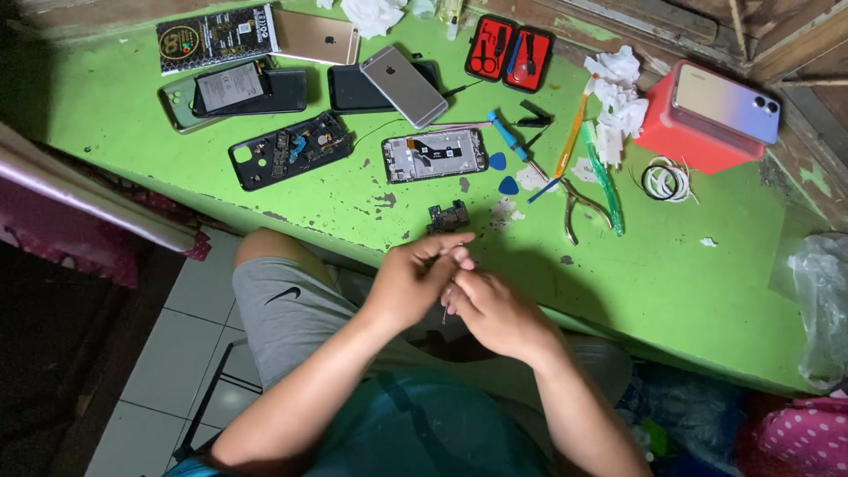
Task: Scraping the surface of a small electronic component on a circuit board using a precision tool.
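Open green tabletop to the right, clutter ahead

Bare green table (707, 291) lies right of the hands; straight ahead sit a small circuit board (448, 217), an opened phone frame (434, 155) and pliers (583, 209) (blue picks (503, 174) between them).

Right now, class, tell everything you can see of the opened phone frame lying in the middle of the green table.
The phone frame is a rectangular shell lying flat, long side across the table, its open side up. A pale, metallic-looking rim surrounds a dark interior with small parts and an orange strip near the middle. A thin black wire runs off its left end. It rests on the chipped green paint, apart from the two blue picks to its right and the small circuit board below. Neither hand touches it.
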